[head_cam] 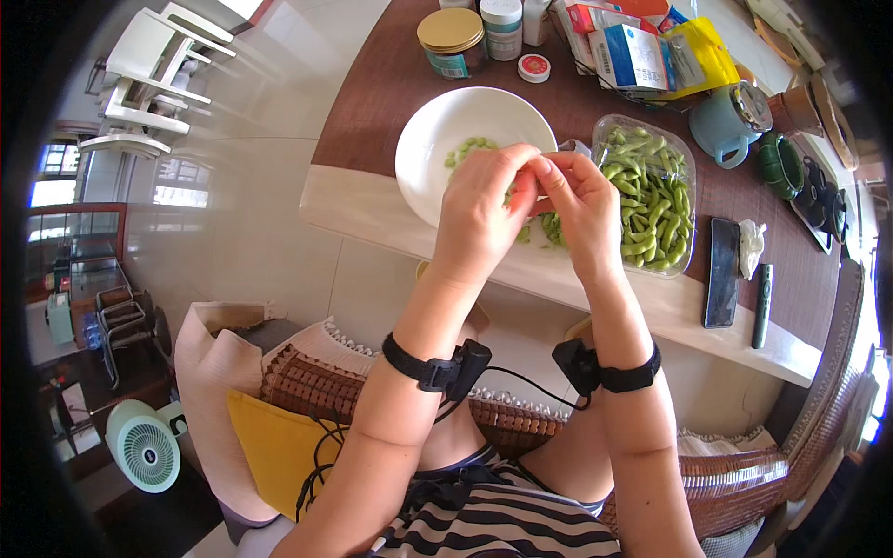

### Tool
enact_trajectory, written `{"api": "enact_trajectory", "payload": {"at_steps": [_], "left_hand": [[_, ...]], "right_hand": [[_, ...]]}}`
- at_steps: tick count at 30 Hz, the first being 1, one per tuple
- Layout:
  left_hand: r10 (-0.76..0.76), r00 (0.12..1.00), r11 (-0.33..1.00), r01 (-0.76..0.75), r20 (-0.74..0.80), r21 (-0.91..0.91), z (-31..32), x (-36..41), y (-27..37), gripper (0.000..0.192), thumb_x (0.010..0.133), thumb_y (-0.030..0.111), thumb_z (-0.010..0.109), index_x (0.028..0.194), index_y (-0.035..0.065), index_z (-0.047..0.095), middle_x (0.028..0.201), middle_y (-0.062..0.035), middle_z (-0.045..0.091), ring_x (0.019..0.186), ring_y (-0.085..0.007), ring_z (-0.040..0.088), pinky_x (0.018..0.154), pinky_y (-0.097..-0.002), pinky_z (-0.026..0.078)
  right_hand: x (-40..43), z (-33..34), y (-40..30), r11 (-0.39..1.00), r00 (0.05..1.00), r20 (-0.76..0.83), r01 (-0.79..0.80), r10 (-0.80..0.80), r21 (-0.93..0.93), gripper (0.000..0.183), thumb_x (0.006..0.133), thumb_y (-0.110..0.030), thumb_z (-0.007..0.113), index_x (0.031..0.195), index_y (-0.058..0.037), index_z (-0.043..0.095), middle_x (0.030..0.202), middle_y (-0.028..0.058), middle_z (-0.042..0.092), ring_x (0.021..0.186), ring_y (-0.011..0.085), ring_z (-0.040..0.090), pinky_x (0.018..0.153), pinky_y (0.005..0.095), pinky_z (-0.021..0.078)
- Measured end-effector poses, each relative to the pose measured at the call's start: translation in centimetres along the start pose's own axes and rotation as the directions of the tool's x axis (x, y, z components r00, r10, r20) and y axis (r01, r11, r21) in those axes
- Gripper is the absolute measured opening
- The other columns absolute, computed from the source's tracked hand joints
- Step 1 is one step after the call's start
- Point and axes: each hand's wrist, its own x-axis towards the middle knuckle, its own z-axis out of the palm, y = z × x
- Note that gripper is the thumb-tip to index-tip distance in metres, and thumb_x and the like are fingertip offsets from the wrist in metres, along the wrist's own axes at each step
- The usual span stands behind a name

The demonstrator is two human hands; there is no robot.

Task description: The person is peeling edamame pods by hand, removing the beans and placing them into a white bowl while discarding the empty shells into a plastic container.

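Observation:
My left hand (pixel 485 202) and my right hand (pixel 586 202) meet at the fingertips over the right rim of a white bowl (pixel 425 153). The fingers are pinched together; whatever lies between them is mostly hidden, with a bit of green showing below. Shelled green beans (pixel 469 148) lie in the bowl, partly behind my left hand. Right of my right hand stands a clear plastic tray (pixel 692 209) full of green edamame pods (pixel 649 223). Some green pieces (pixel 553 229) lie on the table between bowl and tray, partly covered by my right hand.
Behind the bowl stand a gold-lidded jar (pixel 451 31), a white-lidded jar (pixel 502 31) and a small red-and-white tin (pixel 534 68). Boxes (pixel 631 57) and a blue mug (pixel 725 122) are at the back right. A phone (pixel 722 272), crumpled tissue (pixel 751 247) and remote control (pixel 763 307) lie right of the tray.

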Motion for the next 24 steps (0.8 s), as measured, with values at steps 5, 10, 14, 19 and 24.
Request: {"api": "enact_trajectory", "payload": {"at_steps": [5,10,14,19,24], "left_hand": [[0.072,0.997,0.995,-0.072,0.009,0.066,0.3,0.3,1.0,0.026,0.072,-0.005,0.066,0.094,0.0045,0.057,0.081,-0.0091,0.061,0.070,-0.0210,0.060,0.063,-0.0294,0.048],[-0.197,0.979,0.972,0.187,-0.061,-0.139,0.8,-0.4,1.3,0.019,0.076,-0.004,0.064,0.089,0.0024,0.053,0.078,-0.0047,0.057,0.069,-0.0132,0.057,0.063,-0.0255,0.047],[-0.469,0.882,0.801,0.446,0.045,-0.399,0.5,-0.3,0.9,0.016,0.077,-0.002,0.062,0.086,0.0032,0.051,0.076,-0.0014,0.058,0.064,-0.0079,0.056,0.059,-0.0229,0.047],[-0.564,0.796,0.575,0.569,0.219,-0.588,0.5,-0.5,0.0,0.013,0.078,-0.003,0.062,0.089,0.0018,0.058,0.080,-0.0037,0.061,0.063,-0.0087,0.058,0.058,-0.0227,0.048],[-0.268,0.958,0.925,0.285,0.100,-0.250,-0.3,-0.3,0.1,0.012,0.079,-0.005,0.061,0.090,-0.0009,0.062,0.088,-0.0069,0.061,0.071,-0.0119,0.062,0.062,-0.0228,0.053]], "right_hand": [[0.0,-0.3,0.2,0.972,0.999,-0.011,-0.042,0.046,0.231,0.019,0.089,-0.016,0.058,0.092,0.0029,0.059,0.077,0.0042,0.064,0.069,0.0094,0.062,0.060,0.0214,0.0502],[-0.1,0.3,1.2,0.993,0.994,-0.066,0.087,-0.081,0.079,0.015,0.089,-0.014,0.057,0.087,0.0001,0.058,0.073,0.0007,0.060,0.063,0.0065,0.056,0.059,0.0213,0.0468],[0.1,0.0,0.9,0.994,0.995,-0.030,0.096,-0.095,0.047,0.016,0.090,-0.015,0.056,0.085,0.0004,0.057,0.068,0.0015,0.059,0.057,0.0064,0.055,0.054,0.0216,0.0457],[0.4,0.1,1.1,0.952,0.998,0.005,-0.057,0.059,0.302,0.019,0.091,-0.019,0.055,0.084,-0.0010,0.055,0.067,0.0038,0.060,0.056,0.0081,0.056,0.049,0.0214,0.0454],[0.3,0.5,1.0,0.974,0.996,-0.074,-0.033,0.050,0.223,0.020,0.090,-0.020,0.056,0.081,-0.0022,0.054,0.065,0.0032,0.059,0.046,0.0055,0.048,0.039,0.0193,0.0367]]}}
